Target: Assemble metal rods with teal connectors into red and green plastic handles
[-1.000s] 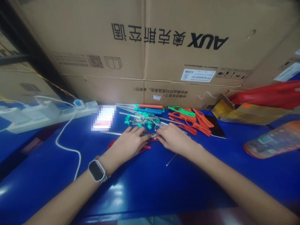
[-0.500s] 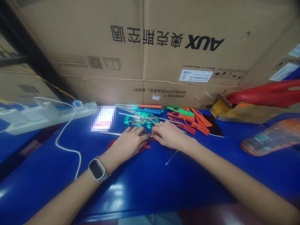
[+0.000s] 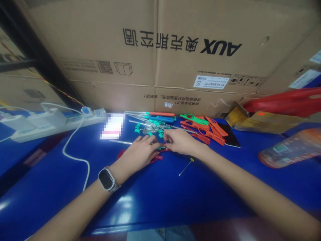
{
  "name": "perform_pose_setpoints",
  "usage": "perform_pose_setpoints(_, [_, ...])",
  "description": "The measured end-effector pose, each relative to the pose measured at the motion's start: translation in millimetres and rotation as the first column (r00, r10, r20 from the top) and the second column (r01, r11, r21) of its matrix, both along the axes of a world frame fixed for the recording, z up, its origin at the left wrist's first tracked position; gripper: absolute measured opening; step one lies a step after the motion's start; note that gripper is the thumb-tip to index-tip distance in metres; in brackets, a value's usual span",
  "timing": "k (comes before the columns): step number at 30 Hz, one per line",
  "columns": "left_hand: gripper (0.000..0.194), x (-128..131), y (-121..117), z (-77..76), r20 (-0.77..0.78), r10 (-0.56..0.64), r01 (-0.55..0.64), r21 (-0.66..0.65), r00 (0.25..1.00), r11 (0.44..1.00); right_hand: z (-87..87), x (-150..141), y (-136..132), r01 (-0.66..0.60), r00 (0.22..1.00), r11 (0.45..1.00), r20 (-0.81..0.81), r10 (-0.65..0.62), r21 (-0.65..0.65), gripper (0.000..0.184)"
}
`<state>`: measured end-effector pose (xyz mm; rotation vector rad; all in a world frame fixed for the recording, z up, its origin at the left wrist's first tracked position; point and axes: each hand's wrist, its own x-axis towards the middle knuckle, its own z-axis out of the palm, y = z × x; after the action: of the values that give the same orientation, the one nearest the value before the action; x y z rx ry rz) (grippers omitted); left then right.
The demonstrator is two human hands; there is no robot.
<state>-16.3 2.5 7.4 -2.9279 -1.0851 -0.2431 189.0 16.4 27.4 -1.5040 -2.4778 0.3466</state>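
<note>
My left hand [image 3: 140,152] lies palm down over a red plastic piece [image 3: 155,158] on the blue table [image 3: 155,201]. Its fingertips meet those of my right hand [image 3: 180,142] at a small teal-tipped part [image 3: 162,146], which both hands pinch. My right hand's fingers curl at the near edge of a pile of teal clips and thin metal rods [image 3: 152,127]. A smartwatch [image 3: 107,179] sits on my left wrist. What lies under the left palm is hidden.
Orange plastic handles [image 3: 204,130], a green handle [image 3: 194,117] and screwdrivers [image 3: 160,116] lie behind the hands. A loose metal pin [image 3: 185,167] lies near my right wrist. A power strip [image 3: 50,122] with a white cable [image 3: 75,157] is at left. Cardboard boxes [image 3: 155,60] wall the back. A dark slab [image 3: 229,135] and packets [image 3: 291,149] sit at right.
My right hand has slid a little left and away from me, toward the teal pile. The loose pin's head now shows beside the right wrist. My left hand has barely moved.
</note>
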Motion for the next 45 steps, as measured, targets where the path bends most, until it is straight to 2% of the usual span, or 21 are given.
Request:
perform_pose_setpoints(2, [0.027, 0.0, -0.7, 0.8, -0.009, 0.009, -0.009, 0.000, 1.000, 1.000, -3.9, 7.0, -3.1, -0.012, 0.997, 1.000, -0.079, 0.013, 0.010, 0.014])
perform_pose_setpoints(5, [0.026, -0.7, -0.5, 0.7, -0.015, 0.012, -0.012, -0.008, 1.000, 1.000, -12.0, 22.0, -12.3, -0.049, 0.985, 0.996, -0.163, 0.060, 0.068, 0.007])
perform_pose_setpoints(10, [0.027, -2.4, 0.8, -2.0, 0.020, 0.002, -0.002, -0.002, 1.000, 1.000, -22.3, 40.3, -31.3, -0.112, 0.992, 0.973, -0.042, 0.123, 0.202, 0.020])
perform_pose_setpoints(15, [0.027, -1.6, 0.3, -1.3, 0.013, 0.018, -0.018, -0.011, 1.000, 1.000, -20.2, 36.3, -38.4, -0.155, 0.987, 0.952, 0.087, 0.136, 0.264, 0.025])
perform_pose_setpoints(25, [0.027, -2.3, 0.4, -2.6, 0.039, 0.014, -0.014, -0.005, 0.999, 1.000, -27.6, 30.5, -45.1, -0.113, 0.991, 0.947, 0.108, 0.083, 0.301, 0.029])
perform_pose_setpoints(32, [0.026, -2.2, 0.5, -1.1, 0.053, -0.003, 0.004, -0.032, 0.999, 0.999, -28.3, 30.5, -44.2, -0.116, 0.993, 0.963, 0.063, 0.103, 0.244, 0.033])
perform_pose_setpoints(38, [0.027, -2.0, 0.5, -2.5, 0.070, -0.002, 0.006, -0.045, 0.998, 0.999, -22.9, 32.9, -54.3, -0.101, 0.989, 0.971, 0.131, 0.074, 0.217, 0.040])
perform_pose_setpoints(41, [0.034, -0.7, -0.1, -2.6, 0.059, 0.034, -0.031, -0.058, 0.998, 0.998, -22.3, 35.4, -56.0, -0.091, 0.988, 0.974, 0.140, 0.063, 0.208, 0.042])
perform_pose_setpoints(45, [0.056, -6.8, 2.4, -1.0, 0.125, 0.095, -0.080, -0.118, 0.988, 0.990, -23.4, 36.8, -53.7, -0.083, 0.987, 0.973, 0.152, 0.051, 0.214, 0.042])
